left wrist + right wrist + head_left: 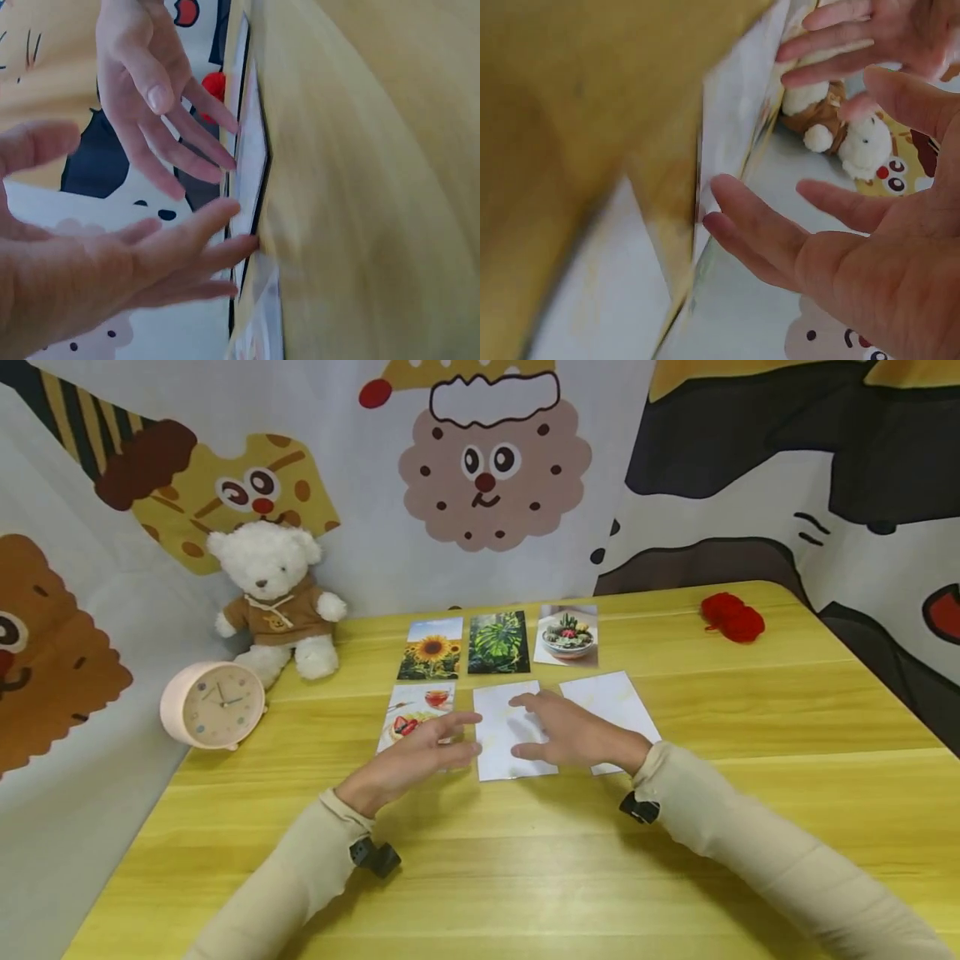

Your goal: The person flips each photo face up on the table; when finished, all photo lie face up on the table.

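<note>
Fingers (456, 720) spread, left hand (416, 757), right hand (576, 727) | middle white card (497, 731) between | near edge uncovered

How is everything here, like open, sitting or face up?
Left hand: open, empty
Right hand: open, empty
Sunflower card: picture up
Leaf card: picture up
Cactus card: picture up
Food card: picture up
Middle white card: white side up
Right white card: white side up
Bear: sitting
Clock: standing

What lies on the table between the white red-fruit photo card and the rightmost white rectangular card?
Another white rectangular card, seen in the head view.
</note>
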